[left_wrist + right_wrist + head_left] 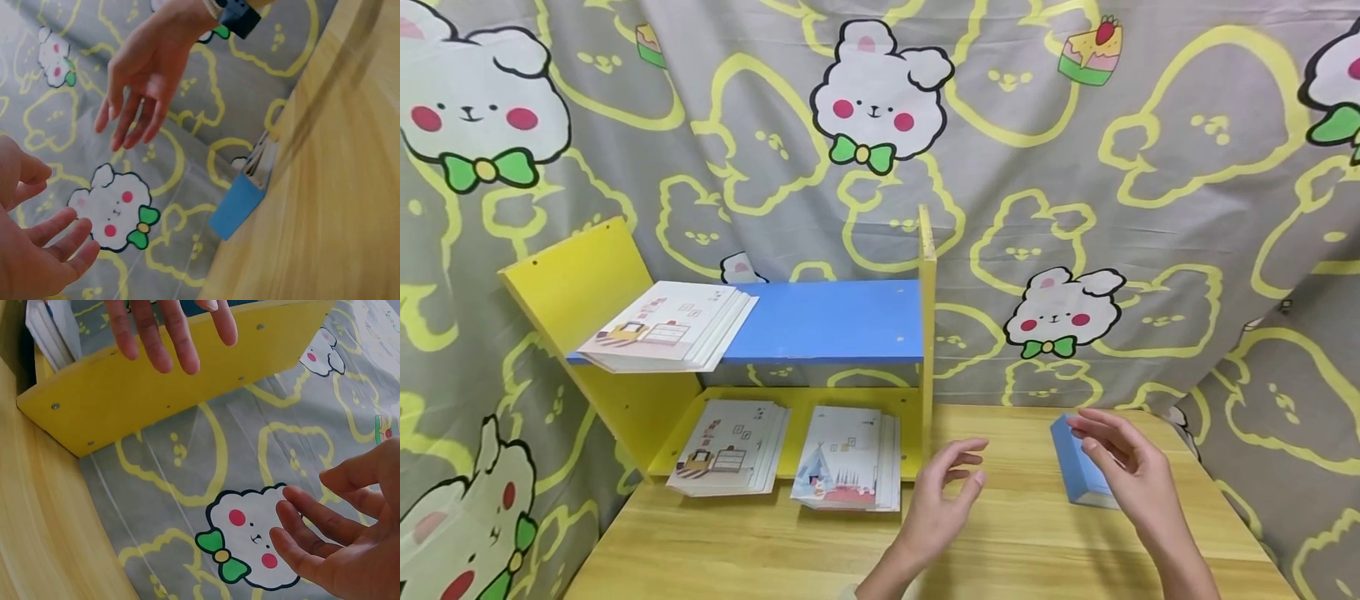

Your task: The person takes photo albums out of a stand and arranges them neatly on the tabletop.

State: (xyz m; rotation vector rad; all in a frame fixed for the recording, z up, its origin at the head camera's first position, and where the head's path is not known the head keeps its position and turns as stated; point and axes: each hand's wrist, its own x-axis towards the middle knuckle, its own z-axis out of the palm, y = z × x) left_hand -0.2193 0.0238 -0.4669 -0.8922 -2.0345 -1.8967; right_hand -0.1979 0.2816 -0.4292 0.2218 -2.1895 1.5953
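Observation:
My left hand (936,504) hovers over the table just right of the shelf, fingers loosely bent and nothing in them. Above a blue-covered book (1077,467) at the table's right side is my right hand (1138,479), which partly hides it in the head view. In the left wrist view, that blue book (237,206) shows pale page edges and sits apart from both hands. The right wrist view shows my right hand (350,531) with relaxed fingers and no object in its grasp.
A yellow shelf unit with a blue board (835,321) stands at the left. One white book stack (662,325) lies on the blue board; two more, a left one (730,446) and a right one (846,458), lie below. A patterned curtain (1000,233) hangs behind the wooden table (1000,550).

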